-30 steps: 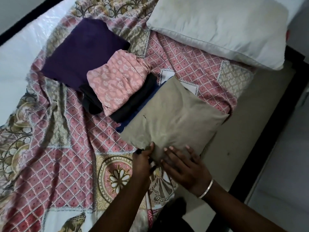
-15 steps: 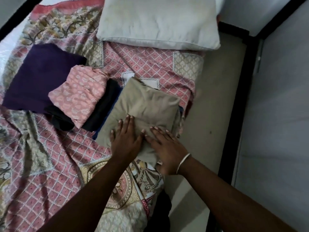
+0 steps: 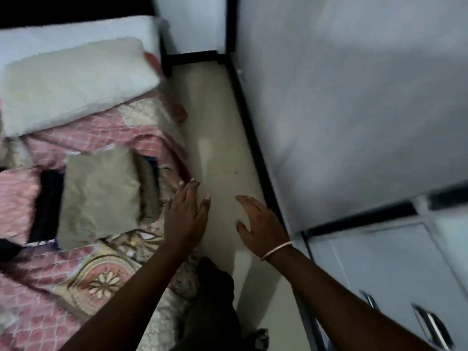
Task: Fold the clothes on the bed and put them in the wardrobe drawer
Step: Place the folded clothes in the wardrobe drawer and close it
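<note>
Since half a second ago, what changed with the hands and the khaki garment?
Both hands came off the folded khaki garment and moved right: the left hand and right hand now hold nothing, fingers open, beyond the bed's edge. The view swung right toward the wardrobe. The garment stayed folded on the bedspread.

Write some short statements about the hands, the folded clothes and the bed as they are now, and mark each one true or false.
1. The left hand grips the folded khaki garment. False: it is open, apart from the garment, to its right.
2. The right hand holds nothing. True.
3. The khaki garment lies on the patterned bedspread. True.
4. The pillow lies on top of the khaki garment. False: it lies apart, further up the bed.
5. A bangle is on the right wrist. True.
</note>
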The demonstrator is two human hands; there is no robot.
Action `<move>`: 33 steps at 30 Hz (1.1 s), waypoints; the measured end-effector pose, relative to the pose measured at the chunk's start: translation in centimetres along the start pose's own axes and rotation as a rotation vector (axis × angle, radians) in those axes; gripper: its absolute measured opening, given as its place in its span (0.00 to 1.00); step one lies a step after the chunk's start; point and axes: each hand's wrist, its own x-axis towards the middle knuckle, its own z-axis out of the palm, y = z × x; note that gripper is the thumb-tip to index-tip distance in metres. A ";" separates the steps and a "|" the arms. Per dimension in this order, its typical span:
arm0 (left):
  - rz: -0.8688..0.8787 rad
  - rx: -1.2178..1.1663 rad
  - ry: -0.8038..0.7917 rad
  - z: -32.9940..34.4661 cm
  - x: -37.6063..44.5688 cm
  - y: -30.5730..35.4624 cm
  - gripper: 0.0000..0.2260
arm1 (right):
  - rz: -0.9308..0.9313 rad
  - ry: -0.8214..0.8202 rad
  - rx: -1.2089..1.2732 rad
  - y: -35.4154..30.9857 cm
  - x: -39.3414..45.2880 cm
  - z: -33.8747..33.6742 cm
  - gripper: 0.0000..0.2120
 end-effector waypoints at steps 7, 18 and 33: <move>0.418 0.009 -0.253 6.8 -5.8 16.5 0.23 | 0.480 0.436 0.090 7.3 -14.7 -10.1 0.22; 1.012 0.095 -0.709 18.7 -15.3 29.0 0.14 | 1.048 0.777 -0.009 14.3 -32.0 -10.8 0.21; 1.735 0.176 -0.599 34.7 -13.6 27.4 0.22 | 0.982 0.748 -0.820 24.8 -32.8 -2.0 0.23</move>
